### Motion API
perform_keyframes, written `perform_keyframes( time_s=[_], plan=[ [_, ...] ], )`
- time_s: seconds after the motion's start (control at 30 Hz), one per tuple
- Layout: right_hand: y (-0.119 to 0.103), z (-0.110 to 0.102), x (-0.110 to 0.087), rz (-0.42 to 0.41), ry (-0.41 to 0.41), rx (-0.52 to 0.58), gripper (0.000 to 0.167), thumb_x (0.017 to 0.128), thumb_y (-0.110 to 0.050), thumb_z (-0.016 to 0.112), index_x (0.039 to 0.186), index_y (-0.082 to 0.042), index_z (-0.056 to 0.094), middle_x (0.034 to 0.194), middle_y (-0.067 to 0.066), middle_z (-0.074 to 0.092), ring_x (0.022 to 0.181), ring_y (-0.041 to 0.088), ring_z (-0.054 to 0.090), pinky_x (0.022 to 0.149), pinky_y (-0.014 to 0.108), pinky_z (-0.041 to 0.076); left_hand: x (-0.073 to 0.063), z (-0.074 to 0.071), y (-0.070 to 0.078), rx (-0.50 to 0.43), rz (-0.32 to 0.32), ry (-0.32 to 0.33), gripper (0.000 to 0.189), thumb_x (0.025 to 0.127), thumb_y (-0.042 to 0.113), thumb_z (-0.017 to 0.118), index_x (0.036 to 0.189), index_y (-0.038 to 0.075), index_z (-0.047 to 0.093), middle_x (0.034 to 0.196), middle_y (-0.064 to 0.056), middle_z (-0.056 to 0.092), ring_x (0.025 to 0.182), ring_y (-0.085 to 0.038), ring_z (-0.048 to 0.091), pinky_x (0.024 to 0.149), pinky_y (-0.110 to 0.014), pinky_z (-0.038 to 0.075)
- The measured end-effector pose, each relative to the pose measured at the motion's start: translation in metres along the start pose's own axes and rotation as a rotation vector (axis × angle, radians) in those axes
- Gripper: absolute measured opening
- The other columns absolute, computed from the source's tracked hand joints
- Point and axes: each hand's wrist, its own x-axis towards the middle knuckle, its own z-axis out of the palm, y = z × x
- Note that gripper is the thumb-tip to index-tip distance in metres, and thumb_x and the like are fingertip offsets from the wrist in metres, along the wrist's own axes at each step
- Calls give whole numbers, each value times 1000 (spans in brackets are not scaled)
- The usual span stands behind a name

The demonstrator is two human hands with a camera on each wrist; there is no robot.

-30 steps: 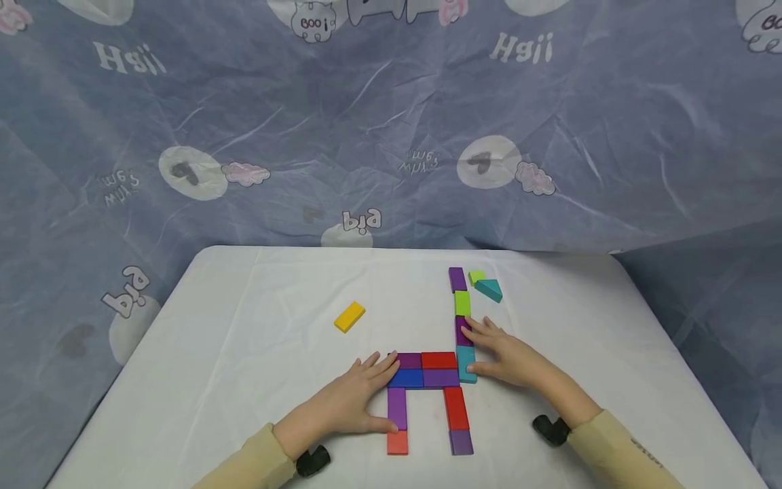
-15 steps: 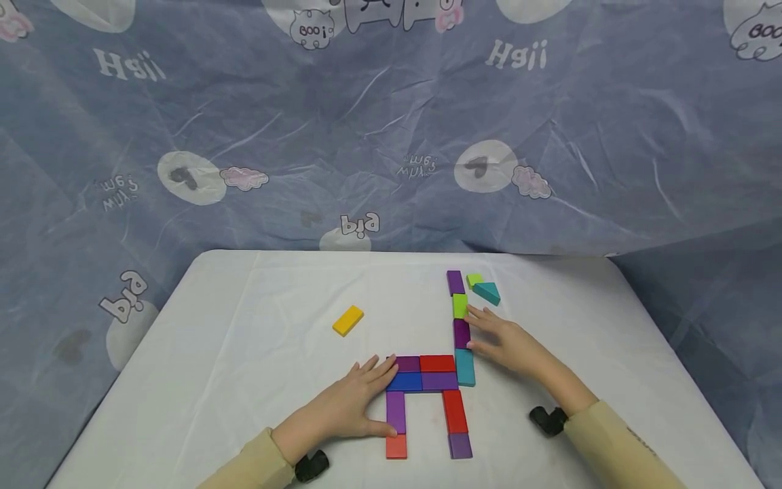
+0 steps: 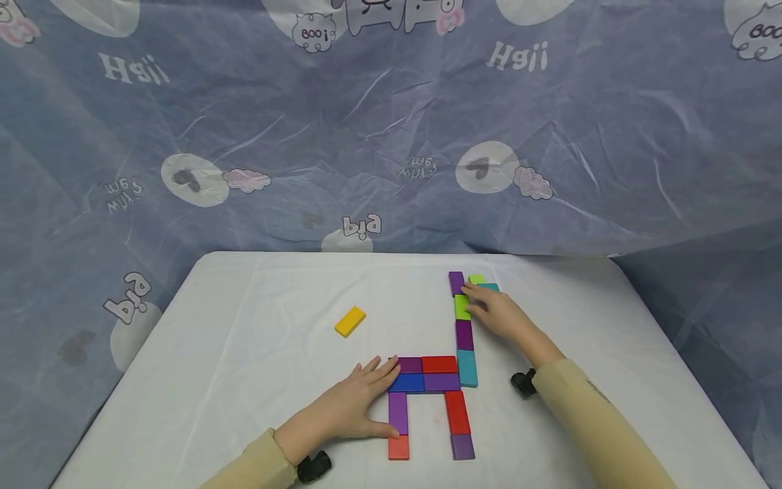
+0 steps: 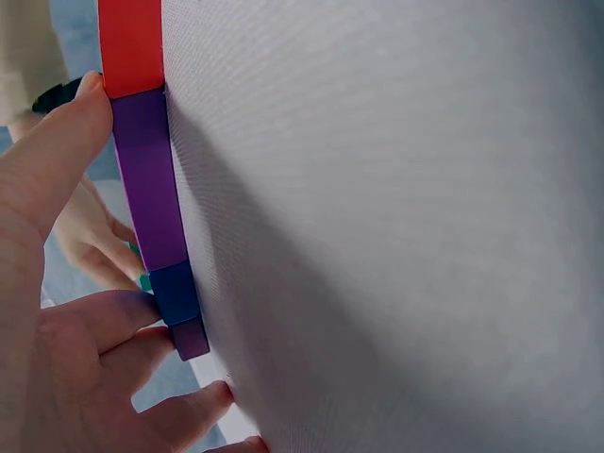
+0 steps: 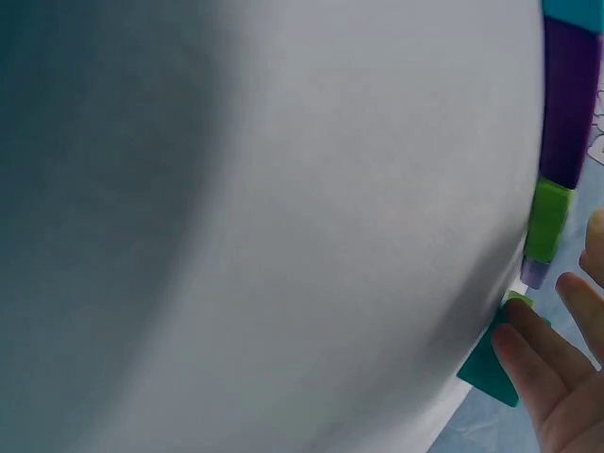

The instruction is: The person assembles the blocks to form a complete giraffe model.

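Observation:
Flat coloured blocks form a figure on the white table. My left hand [image 3: 345, 407] lies spread at its left side, fingertips touching the blue block [image 3: 406, 383] and thumb at the violet leg block [image 3: 398, 413] above an orange-red block [image 3: 398, 447]. In the left wrist view the thumb [image 4: 71, 151] rests at the red-violet joint. At the upper column my right hand [image 3: 501, 314] has extended fingers at the lime block [image 3: 462, 308] and top purple block [image 3: 456, 282]. It partly hides a teal triangular block [image 5: 493, 363], which lies beside a small lime piece [image 3: 476, 279].
A yellow block [image 3: 350, 322] lies apart, left of the column. Below the lime block come a dark purple block [image 3: 464, 335] and a teal block [image 3: 467, 369]. A red leg block [image 3: 457, 412] stands on the right. Blue patterned cloth [image 3: 391, 136] hangs behind the table [image 3: 275, 292].
My right hand has moved up along the column, from the dark purple and teal blocks to the lime and top purple ones. My left hand stays in place.

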Motion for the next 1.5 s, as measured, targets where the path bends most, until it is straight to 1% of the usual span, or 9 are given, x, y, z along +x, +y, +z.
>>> perform_keyframes(
  time_s=[0.2, 0.33, 0.67, 0.87, 1.07, 1.5],
  plan=[
    [1, 2, 10, 20, -68, -50, 53, 99, -18, 59, 148, -4, 43, 157, 16, 35, 144, 40, 33, 115, 56, 32, 1, 2, 0, 6, 6, 4, 103, 78, 69, 67, 157, 17, 27, 166, 1, 19, 151, -33, 22, 117, -58, 27],
    [-1, 3, 12, 23, -91, -80, 53, 99, -18, 59, 148, -4, 42, 157, 17, 35, 144, 41, 33, 114, 56, 32, 1, 2, -1, 4, -1, 2, 103, 78, 70, 67, 157, 18, 26, 166, 2, 18, 151, -32, 21, 118, -58, 27],
    [-3, 2, 9, 13, -68, -123, 52, 98, -18, 61, 145, -3, 46, 155, 18, 38, 142, 43, 36, 112, 57, 35, 2, 2, -2, -6, -6, -5, 103, 78, 70, 66, 157, 18, 26, 166, 3, 17, 152, -31, 20, 119, -57, 25],
    [-4, 1, 8, -6, -49, -136, 51, 97, -19, 62, 143, -1, 48, 153, 20, 41, 140, 43, 39, 112, 56, 35, 1, 2, -2, -9, -4, -2, 102, 79, 69, 67, 157, 17, 26, 166, 2, 17, 152, -32, 20, 118, -57, 25],
    [-4, 2, 7, -19, -43, -140, 52, 97, -20, 63, 143, -2, 49, 154, 19, 41, 140, 43, 39, 112, 56, 36, 0, 0, 0, -9, -8, -1, 102, 78, 68, 67, 157, 17, 27, 166, 3, 18, 152, -32, 20, 118, -57, 25],
    [-5, 3, 6, 8, -52, -138, 54, 97, -23, 63, 144, -4, 48, 155, 17, 39, 141, 42, 37, 113, 56, 35, 0, -1, 1, -18, -11, -4, 102, 78, 68, 68, 157, 17, 28, 166, 2, 19, 152, -32, 21, 118, -58, 26]
  ],
)
